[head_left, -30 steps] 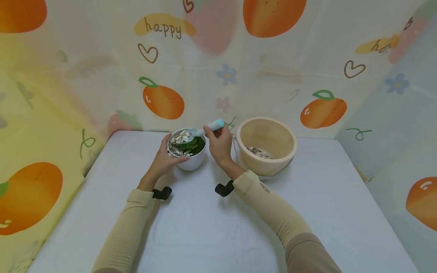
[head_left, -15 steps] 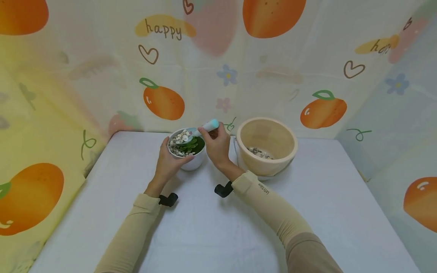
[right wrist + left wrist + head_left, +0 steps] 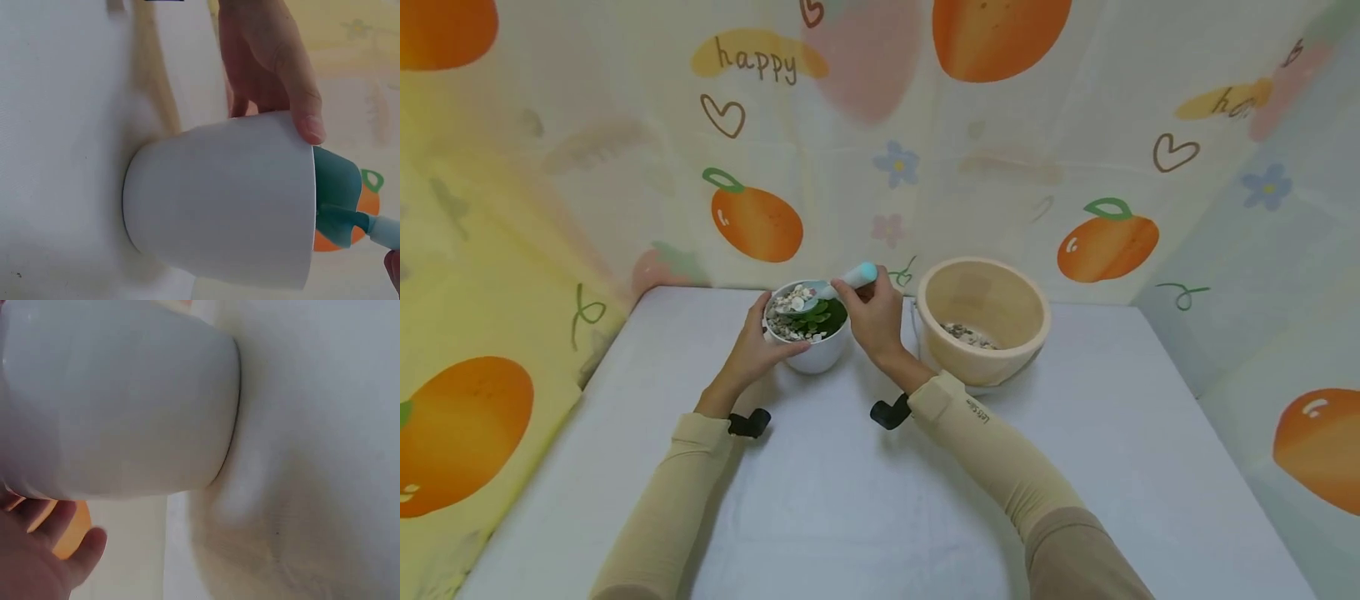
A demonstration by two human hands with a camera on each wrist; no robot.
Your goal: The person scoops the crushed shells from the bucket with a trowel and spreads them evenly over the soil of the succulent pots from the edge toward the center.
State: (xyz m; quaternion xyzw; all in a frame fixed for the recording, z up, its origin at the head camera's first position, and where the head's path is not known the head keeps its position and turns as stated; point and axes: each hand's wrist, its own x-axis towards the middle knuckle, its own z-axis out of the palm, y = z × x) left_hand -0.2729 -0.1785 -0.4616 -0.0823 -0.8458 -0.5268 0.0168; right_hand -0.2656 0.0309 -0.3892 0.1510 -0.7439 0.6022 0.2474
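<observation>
A white flowerpot [image 3: 815, 359] stands at the far side of the table, holding a green succulent [image 3: 822, 317] and whitish pebbles. My left hand [image 3: 752, 344] grips its rim from the left; in the right wrist view the thumb of that left hand [image 3: 275, 62] lies on the rim. In my right hand [image 3: 880, 321] is the pale blue handle of a small trowel [image 3: 853, 279]. Its teal blade [image 3: 337, 178], loaded with pebbles in the head view, is over the pot's opening. The left wrist view shows mostly the white pot's side [image 3: 125, 406].
Just right of the right hand stands a larger beige pot [image 3: 985, 363], with loose pebbles [image 3: 967, 336] on its bottom. White cloth covers the table [image 3: 850, 500]. A fruit-print curtain [image 3: 842, 192] hangs close behind both pots.
The trowel and my right hand have shifted slightly left over the white pot. My left wrist swung right, then back left, while that hand stayed on the rim.
</observation>
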